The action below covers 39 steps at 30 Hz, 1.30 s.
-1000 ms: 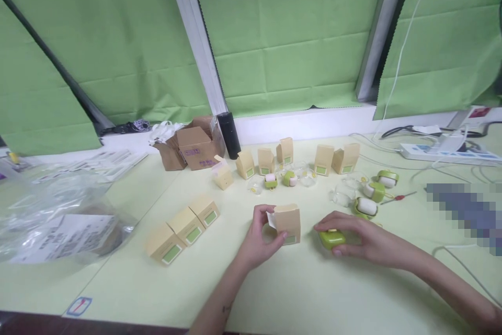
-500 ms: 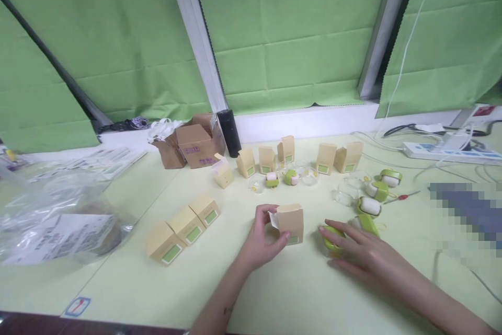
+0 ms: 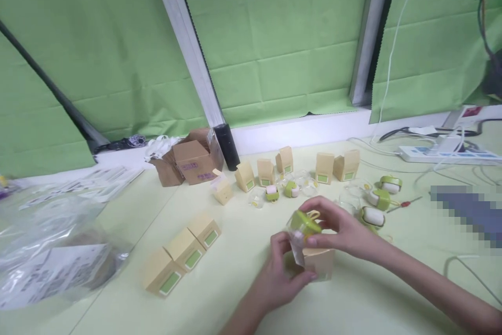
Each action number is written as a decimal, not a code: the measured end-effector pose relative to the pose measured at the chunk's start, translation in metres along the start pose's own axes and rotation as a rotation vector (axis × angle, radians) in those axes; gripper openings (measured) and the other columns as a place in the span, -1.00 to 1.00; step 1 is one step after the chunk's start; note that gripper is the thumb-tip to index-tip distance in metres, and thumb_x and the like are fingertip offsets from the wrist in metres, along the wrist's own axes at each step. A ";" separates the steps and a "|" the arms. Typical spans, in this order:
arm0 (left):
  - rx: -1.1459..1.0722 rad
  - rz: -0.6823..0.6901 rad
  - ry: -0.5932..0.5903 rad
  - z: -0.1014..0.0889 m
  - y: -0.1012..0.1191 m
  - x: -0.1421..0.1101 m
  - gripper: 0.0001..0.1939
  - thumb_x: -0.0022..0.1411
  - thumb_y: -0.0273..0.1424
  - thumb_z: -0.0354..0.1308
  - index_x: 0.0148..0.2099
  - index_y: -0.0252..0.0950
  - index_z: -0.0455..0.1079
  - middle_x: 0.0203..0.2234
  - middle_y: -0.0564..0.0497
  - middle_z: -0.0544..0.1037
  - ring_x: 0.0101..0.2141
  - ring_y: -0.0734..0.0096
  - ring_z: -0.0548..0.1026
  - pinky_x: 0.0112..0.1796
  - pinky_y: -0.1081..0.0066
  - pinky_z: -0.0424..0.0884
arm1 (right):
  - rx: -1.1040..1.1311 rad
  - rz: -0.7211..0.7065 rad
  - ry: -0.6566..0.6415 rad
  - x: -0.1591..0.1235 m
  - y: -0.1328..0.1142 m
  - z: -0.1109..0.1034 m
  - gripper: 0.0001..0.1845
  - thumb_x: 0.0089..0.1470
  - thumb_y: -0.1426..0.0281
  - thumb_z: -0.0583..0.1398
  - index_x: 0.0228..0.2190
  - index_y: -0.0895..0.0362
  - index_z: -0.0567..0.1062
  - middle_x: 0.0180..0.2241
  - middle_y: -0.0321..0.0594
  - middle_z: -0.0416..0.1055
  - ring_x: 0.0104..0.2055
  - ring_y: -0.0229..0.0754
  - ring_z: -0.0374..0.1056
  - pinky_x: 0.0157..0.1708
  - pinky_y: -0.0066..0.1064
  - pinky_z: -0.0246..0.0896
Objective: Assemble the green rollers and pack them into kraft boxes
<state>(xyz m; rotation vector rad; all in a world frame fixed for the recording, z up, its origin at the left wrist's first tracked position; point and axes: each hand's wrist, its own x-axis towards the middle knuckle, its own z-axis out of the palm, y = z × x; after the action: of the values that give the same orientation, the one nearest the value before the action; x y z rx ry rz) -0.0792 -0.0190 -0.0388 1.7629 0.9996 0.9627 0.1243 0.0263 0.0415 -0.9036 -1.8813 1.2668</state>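
Observation:
My left hand (image 3: 274, 282) grips a small tan cardboard box (image 3: 320, 264) standing on the table, its white flap folded up. My right hand (image 3: 345, 230) holds a small green roller (image 3: 303, 224) with a clear cover and a yellow loop. It is tilted just above the box's top opening, against the flap. Its lower end is partly hidden by the flap and fingers. Beyond my right wrist lie several more green rollers with white cylinders, such as one roller (image 3: 372, 216) and another (image 3: 390, 184).
Three closed boxes (image 3: 184, 249) stand in a row at left. Open boxes (image 3: 265, 172), clear covers (image 3: 257, 199) and two rollers (image 3: 291, 188) sit farther back. Around them are a brown carton (image 3: 196, 162), black cylinder (image 3: 226, 147), plastic bag (image 3: 66, 262), red-handled screwdriver (image 3: 405, 204) and power strip (image 3: 427, 154).
My right hand has lifted the green roller off the table and brought it left over the box. My left hand has shifted the box right and nearer to me.

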 end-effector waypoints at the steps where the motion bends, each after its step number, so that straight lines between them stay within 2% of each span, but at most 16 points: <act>1: 0.003 0.010 0.013 0.001 -0.003 -0.001 -0.41 0.08 -0.38 0.24 -0.01 -0.16 -0.11 -0.02 -0.16 0.26 0.01 0.14 0.36 -0.04 0.09 0.33 | 0.000 0.018 -0.056 0.001 -0.001 0.000 -0.56 -0.05 0.18 0.29 -0.15 0.03 0.34 -0.19 -0.25 0.36 -0.20 -0.17 0.36 -0.17 -0.27 0.34; 4: 0.004 0.073 0.036 0.004 -0.010 -0.001 -0.39 0.11 -0.37 0.23 0.02 -0.14 -0.14 0.03 -0.19 0.20 0.04 0.13 0.34 0.00 0.05 0.31 | -0.043 0.051 -0.161 -0.001 -0.001 -0.005 -0.60 -0.05 0.17 0.28 -0.17 0.06 0.42 -0.19 -0.24 0.40 -0.16 -0.12 0.35 -0.11 -0.24 0.28; 7: 0.032 0.145 0.012 0.005 -0.008 0.000 -0.40 0.14 -0.40 0.20 0.07 -0.13 -0.11 0.05 -0.15 0.20 0.06 0.15 0.33 0.03 0.07 0.28 | -0.135 0.077 -0.164 -0.006 0.000 -0.009 -0.63 -0.06 0.17 0.28 -0.18 0.00 0.47 -0.13 -0.23 0.42 -0.04 -0.02 0.31 0.00 -0.17 0.19; 10: 0.079 0.204 -0.019 0.003 -0.004 0.002 -0.46 0.14 -0.45 0.19 0.06 -0.10 -0.02 0.04 -0.09 0.25 0.06 0.20 0.31 0.04 0.11 0.27 | -0.181 0.077 -0.178 -0.011 -0.001 -0.006 -0.62 -0.07 0.16 0.29 -0.16 -0.05 0.50 -0.08 -0.22 0.40 -0.02 -0.01 0.30 0.01 -0.19 0.19; 13: 0.106 0.246 -0.024 0.001 0.000 0.004 -0.56 0.14 -0.45 0.19 -0.01 -0.12 0.08 0.01 -0.09 0.30 0.07 0.20 0.29 0.03 0.13 0.27 | -0.214 0.062 -0.238 -0.018 0.000 -0.002 -0.72 0.03 0.14 0.21 -0.20 -0.07 0.53 -0.05 -0.23 0.33 -0.03 -0.05 0.31 0.01 -0.22 0.19; 15: 0.107 0.250 -0.020 0.000 0.003 0.005 -0.55 0.15 -0.45 0.18 0.03 -0.13 0.07 0.02 -0.11 0.30 0.09 0.20 0.27 0.04 0.13 0.25 | -0.201 0.054 -0.211 -0.022 0.005 -0.001 -0.73 0.10 0.16 0.15 -0.17 -0.08 0.50 -0.05 -0.22 0.32 -0.02 -0.07 0.30 0.02 -0.21 0.18; 19: 0.148 0.169 -0.099 -0.002 0.010 0.006 -0.61 0.14 -0.42 0.18 0.02 -0.18 0.21 0.04 -0.14 0.29 0.11 0.19 0.23 0.07 0.17 0.22 | -0.037 0.062 -0.039 -0.023 0.025 0.005 -0.65 0.12 0.25 0.11 -0.04 0.00 0.32 -0.09 -0.12 0.39 0.00 -0.04 0.30 -0.03 -0.15 0.23; 23: 0.151 0.109 -0.101 -0.004 0.014 0.006 -0.60 0.12 -0.44 0.19 0.02 -0.19 0.26 0.04 -0.13 0.28 0.09 0.19 0.25 0.08 0.19 0.21 | -0.076 0.058 0.060 -0.020 0.037 0.016 -0.84 0.01 0.27 0.20 -0.33 0.05 0.39 -0.24 -0.20 0.40 -0.17 -0.09 0.35 -0.14 -0.21 0.28; 25: 0.134 0.102 -0.091 -0.004 0.014 0.007 -0.60 0.11 -0.44 0.20 0.01 -0.19 0.27 0.03 -0.12 0.29 0.08 0.20 0.26 0.07 0.19 0.22 | -0.079 -0.005 0.072 -0.022 0.039 0.016 -0.77 0.11 0.19 0.10 -0.42 0.07 0.42 -0.25 -0.19 0.39 -0.17 -0.09 0.34 -0.12 -0.21 0.26; 27: 0.103 0.104 -0.075 -0.004 0.013 0.008 -0.64 0.09 -0.42 0.22 -0.04 -0.20 0.30 0.00 -0.11 0.31 0.06 0.19 0.27 0.06 0.19 0.23 | -0.030 -0.076 0.050 -0.025 0.039 0.013 -0.63 0.16 0.07 0.01 -0.27 0.04 0.46 -0.17 -0.13 0.39 -0.08 -0.04 0.32 -0.04 -0.16 0.21; 29: 0.070 0.104 -0.059 -0.004 0.012 0.008 -0.68 0.06 -0.42 0.25 -0.10 -0.20 0.32 -0.02 -0.10 0.33 0.05 0.19 0.29 0.04 0.19 0.25 | -0.003 -0.094 0.028 -0.028 0.039 0.010 -0.52 0.13 0.02 0.05 0.01 -0.03 0.33 -0.06 -0.12 0.37 0.03 -0.01 0.27 0.03 -0.12 0.15; 31: 0.045 0.081 -0.055 -0.003 0.010 0.007 -0.65 0.06 -0.42 0.25 -0.08 -0.19 0.29 -0.04 -0.08 0.34 0.04 0.19 0.30 0.04 0.18 0.25 | -0.034 -0.068 0.032 -0.029 0.038 0.011 -0.46 0.10 0.07 0.12 0.09 -0.07 0.25 0.02 -0.14 0.32 0.08 -0.02 0.22 0.07 -0.12 0.12; 32: 0.027 0.058 -0.045 -0.002 0.009 0.006 -0.61 0.07 -0.42 0.25 -0.05 -0.18 0.24 -0.03 -0.08 0.33 0.03 0.20 0.31 0.04 0.16 0.25 | -0.056 -0.051 0.045 -0.028 0.037 0.013 -0.53 0.12 0.11 0.12 0.05 -0.07 0.31 0.02 -0.15 0.31 0.09 -0.03 0.21 0.08 -0.13 0.12; 34: -0.025 -0.003 -0.012 0.000 0.005 0.003 -0.50 0.06 -0.41 0.25 0.00 -0.16 0.10 -0.03 -0.08 0.31 0.02 0.21 0.34 0.02 0.13 0.26 | -0.063 -0.032 0.062 -0.025 0.034 0.018 -0.67 0.17 0.15 0.08 -0.08 -0.03 0.45 -0.03 -0.15 0.35 0.06 -0.05 0.24 0.06 -0.17 0.14; 36: -0.073 -0.056 0.016 0.001 0.002 0.001 -0.42 0.04 -0.39 0.27 0.01 -0.15 0.00 -0.03 -0.09 0.29 0.01 0.21 0.35 0.02 0.10 0.27 | -0.027 -0.018 0.073 -0.022 0.031 0.022 -0.68 0.16 0.13 0.08 -0.19 0.01 0.52 -0.13 -0.15 0.41 -0.03 -0.06 0.32 0.01 -0.21 0.20; 39: -0.074 -0.079 0.003 0.002 -0.001 0.000 -0.40 0.04 -0.39 0.27 0.01 -0.15 -0.02 -0.02 -0.09 0.26 0.04 0.18 0.32 0.04 0.08 0.25 | 0.025 0.017 0.100 -0.020 0.027 0.026 -0.66 0.14 0.12 0.12 -0.21 0.04 0.54 -0.21 -0.15 0.46 -0.11 -0.08 0.36 -0.06 -0.24 0.25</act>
<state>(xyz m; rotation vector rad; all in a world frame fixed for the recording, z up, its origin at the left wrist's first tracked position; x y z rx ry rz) -0.0772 -0.0194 -0.0406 1.6498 1.0153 0.9415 0.1177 0.0055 0.0055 -0.9536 -1.7806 1.2295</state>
